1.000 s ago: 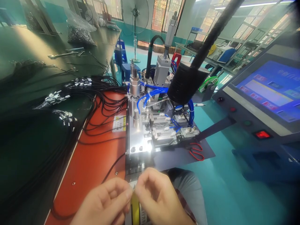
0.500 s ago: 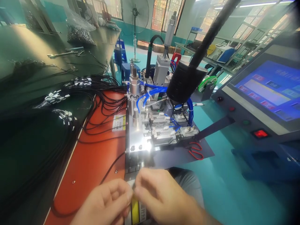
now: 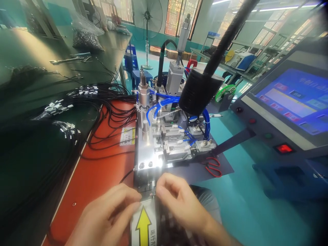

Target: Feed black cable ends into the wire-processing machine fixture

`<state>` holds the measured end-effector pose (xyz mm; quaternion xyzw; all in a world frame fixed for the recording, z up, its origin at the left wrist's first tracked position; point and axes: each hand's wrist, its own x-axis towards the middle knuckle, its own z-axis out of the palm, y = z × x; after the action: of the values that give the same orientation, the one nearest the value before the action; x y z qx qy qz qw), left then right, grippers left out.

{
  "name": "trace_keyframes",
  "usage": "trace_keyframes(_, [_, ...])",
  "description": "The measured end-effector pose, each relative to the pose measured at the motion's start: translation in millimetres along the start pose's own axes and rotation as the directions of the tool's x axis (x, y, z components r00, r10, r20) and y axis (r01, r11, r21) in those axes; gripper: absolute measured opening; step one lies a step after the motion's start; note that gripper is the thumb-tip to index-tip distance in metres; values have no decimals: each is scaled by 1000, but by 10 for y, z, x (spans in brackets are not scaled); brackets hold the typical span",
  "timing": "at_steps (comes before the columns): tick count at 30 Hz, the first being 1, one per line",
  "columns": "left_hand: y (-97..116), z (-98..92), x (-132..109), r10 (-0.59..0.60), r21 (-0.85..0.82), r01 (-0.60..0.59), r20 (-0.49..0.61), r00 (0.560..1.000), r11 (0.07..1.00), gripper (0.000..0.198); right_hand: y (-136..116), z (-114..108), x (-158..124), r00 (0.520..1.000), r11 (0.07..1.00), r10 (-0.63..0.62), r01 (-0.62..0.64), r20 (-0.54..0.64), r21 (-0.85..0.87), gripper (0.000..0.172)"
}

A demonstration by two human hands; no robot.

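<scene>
Both my hands are low in the middle, at the near end of a metal feed track (image 3: 147, 195). My left hand (image 3: 109, 212) is left of the track, its thumb and forefinger brought together near the track's edge. A black cable (image 3: 126, 175) runs down from the machine and disappears behind this hand. My right hand (image 3: 180, 201) has curled fingers and a pinched thumb and forefinger beside a small shiny metal piece (image 3: 153, 186) on the track. Whatever either fingertip pinch holds is hidden. Below them is a label with a yellow arrow (image 3: 144, 225).
Ahead stands the machine (image 3: 148, 150) with cylinders and blue air tubes (image 3: 169, 100). Red-handled pliers (image 3: 214, 167) lie on its base plate. A control screen (image 3: 294, 95) is at right. Black cables with metal ends (image 3: 57, 108) lie at left, across the orange board (image 3: 102, 171).
My hands were together over the track and have moved apart, the left one leftward and the right one slightly up and right. The yellow arrow label between them is now uncovered.
</scene>
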<state>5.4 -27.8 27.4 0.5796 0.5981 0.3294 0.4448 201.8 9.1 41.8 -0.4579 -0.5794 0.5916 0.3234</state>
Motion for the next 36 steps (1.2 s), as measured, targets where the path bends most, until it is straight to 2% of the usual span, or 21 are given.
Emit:
trace_keyframes(1, [-41, -5, 28, 139, 115, -134, -40, 989, 984, 20, 48, 9, 22, 1000, 1000, 4, -4, -15, 12, 18])
trace_keyframes(2, [-82, -11, 62, 282, 215, -268, -35, 959, 939, 17, 100, 20, 43, 1000, 1000, 8, -7, -29, 22, 19])
trace_keyframes(4, [-161, -25, 140, 502, 343, -486, 49, 864, 804, 15, 203, 42, 77, 998, 999, 19, -17, -55, 44, 20])
trace_keyframes(6, [-226, -33, 213, 620, 409, -614, 136, 773, 676, 19, 290, 57, 103, 997, 997, 28, -23, -77, 70, 21])
trace_keyframes(7, [-252, -33, 241, 647, 427, -647, 169, 744, 632, 22, 323, 59, 113, 996, 997, 33, -26, -87, 78, 21])
trace_keyframes(9, [-293, -25, 274, 667, 455, -668, 193, 720, 589, 27, 366, 55, 131, 995, 996, 35, -27, -98, 83, 20])
trace_keyframes(21, [-468, 104, 195, 623, 603, -579, 166, 764, 549, 39, 383, 58, 167, 988, 994, 50, -36, -144, 99, 21])
trace_keyframes(27, [-552, 57, 224, 651, 664, -573, 168, 740, 480, 39, 434, 84, 155, 985, 993, 55, -37, -163, 110, 22])
trace_keyframes(30, [-608, 18, 262, 686, 681, -635, 265, 678, 364, 42, 447, 91, 144, 984, 994, 49, -31, -171, 102, 22])
trace_keyframes(32, [-623, 16, 271, 689, 686, -650, 299, 660, 326, 44, 450, 91, 139, 984, 995, 44, -28, -171, 94, 21])
trace_keyframes(36, [-598, 66, 231, 635, 673, -591, 228, 738, 444, 45, 457, 89, 139, 984, 998, 23, -12, -176, 60, 21])
